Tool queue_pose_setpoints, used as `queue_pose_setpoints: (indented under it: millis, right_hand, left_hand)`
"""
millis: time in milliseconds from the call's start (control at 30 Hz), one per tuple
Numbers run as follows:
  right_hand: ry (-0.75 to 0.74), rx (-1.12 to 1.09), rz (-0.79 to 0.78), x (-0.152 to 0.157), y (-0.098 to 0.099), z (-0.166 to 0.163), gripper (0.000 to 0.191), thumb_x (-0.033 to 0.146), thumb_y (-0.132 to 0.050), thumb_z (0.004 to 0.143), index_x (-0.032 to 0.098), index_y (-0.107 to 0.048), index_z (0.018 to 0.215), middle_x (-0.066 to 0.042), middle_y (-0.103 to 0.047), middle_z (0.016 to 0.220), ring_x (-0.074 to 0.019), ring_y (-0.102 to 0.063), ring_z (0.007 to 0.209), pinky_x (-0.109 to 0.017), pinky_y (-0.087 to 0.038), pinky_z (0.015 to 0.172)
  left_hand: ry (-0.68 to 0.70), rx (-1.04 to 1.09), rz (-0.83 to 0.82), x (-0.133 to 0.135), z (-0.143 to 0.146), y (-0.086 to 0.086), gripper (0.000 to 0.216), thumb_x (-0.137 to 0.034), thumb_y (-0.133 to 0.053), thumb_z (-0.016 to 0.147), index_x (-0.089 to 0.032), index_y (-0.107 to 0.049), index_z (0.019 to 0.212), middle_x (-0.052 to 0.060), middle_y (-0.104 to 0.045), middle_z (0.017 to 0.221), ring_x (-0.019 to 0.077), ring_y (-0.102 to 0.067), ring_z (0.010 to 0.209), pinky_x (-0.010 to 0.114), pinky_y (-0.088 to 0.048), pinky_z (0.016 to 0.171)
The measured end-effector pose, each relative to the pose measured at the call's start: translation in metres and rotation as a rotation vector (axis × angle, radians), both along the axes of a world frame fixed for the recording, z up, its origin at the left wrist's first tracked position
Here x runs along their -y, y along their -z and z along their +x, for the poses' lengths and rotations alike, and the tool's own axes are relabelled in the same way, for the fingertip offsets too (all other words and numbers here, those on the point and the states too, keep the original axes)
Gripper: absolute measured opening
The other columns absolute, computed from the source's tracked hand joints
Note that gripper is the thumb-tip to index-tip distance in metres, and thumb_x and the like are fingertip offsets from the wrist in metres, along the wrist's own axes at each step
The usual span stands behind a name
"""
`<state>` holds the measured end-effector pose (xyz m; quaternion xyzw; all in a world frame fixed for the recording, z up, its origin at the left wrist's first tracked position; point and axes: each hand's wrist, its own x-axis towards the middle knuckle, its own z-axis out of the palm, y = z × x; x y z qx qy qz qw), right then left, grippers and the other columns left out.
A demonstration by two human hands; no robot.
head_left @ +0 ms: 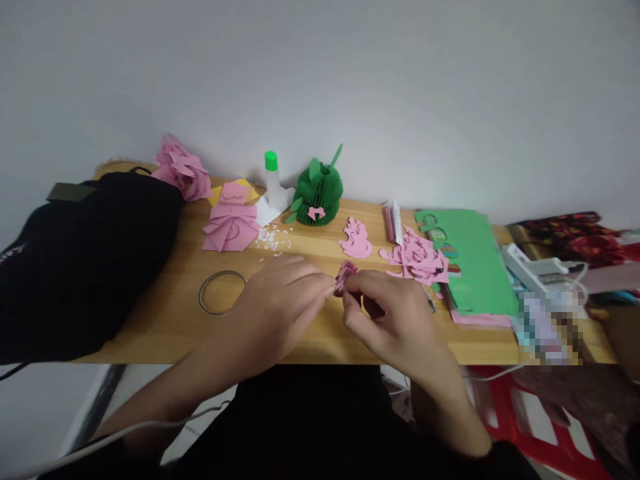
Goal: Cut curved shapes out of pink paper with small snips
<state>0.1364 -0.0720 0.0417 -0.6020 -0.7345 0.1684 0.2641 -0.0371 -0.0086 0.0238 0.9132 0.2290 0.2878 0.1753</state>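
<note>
Nearest the camera, the left hand (280,300) and right hand (395,313) meet over the near middle of the wooden table (165,320), both pinching a small folded pink paper piece (346,275) between their fingertips, just above the tabletop. A metal ring (221,292) lies flat just left of the left hand, with a black bag (75,260) further left. Farther back stand a green paper ornament (319,192) and a green-capped glue bottle (273,179); pink scraps (417,257) and green sheets (475,260) lie right.
</note>
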Motion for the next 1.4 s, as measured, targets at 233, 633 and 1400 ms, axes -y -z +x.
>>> queue_pose_setpoints:
  millis: [233,633,1400]
  right_hand:
    - [0.05,-0.048,0.047,0.035,0.01,0.027,0.019,0.02,-0.052,0.086,0.015,-0.065,0.073,0.0,-0.062,0.061,-0.01,-0.049,0.05,-0.023,-0.032,0.052]
    - [0.11,-0.074,-0.102,0.056,0.032,0.048,0.018,0.018,-0.057,0.081,0.014,-0.065,0.065,0.001,-0.06,0.06,-0.0104,-0.049,0.056,-0.024,-0.03,0.057]
    - [-0.189,-0.206,-0.512,-0.112,0.061,0.013,0.064,0.045,-0.018,0.104,0.008,-0.068,0.087,-0.009,-0.07,0.079,-0.0139,-0.066,0.068,-0.026,-0.052,0.064]
  left_hand:
    - [0.01,0.006,0.093,0.031,0.029,0.004,0.021,-0.013,-0.043,0.095,-0.016,-0.063,0.086,0.005,-0.071,0.086,0.0183,-0.065,0.08,0.031,-0.05,0.07]
    - [0.058,0.0,0.075,0.044,0.05,0.026,0.02,-0.022,-0.047,0.094,-0.021,-0.066,0.09,0.003,-0.074,0.084,0.0185,-0.068,0.076,0.03,-0.05,0.068]
    - [-0.22,0.245,-0.808,0.016,-0.024,0.031,0.024,-0.032,-0.062,0.083,-0.018,-0.068,0.064,0.004,-0.071,0.063,0.0148,-0.066,0.061,0.026,-0.055,0.06]
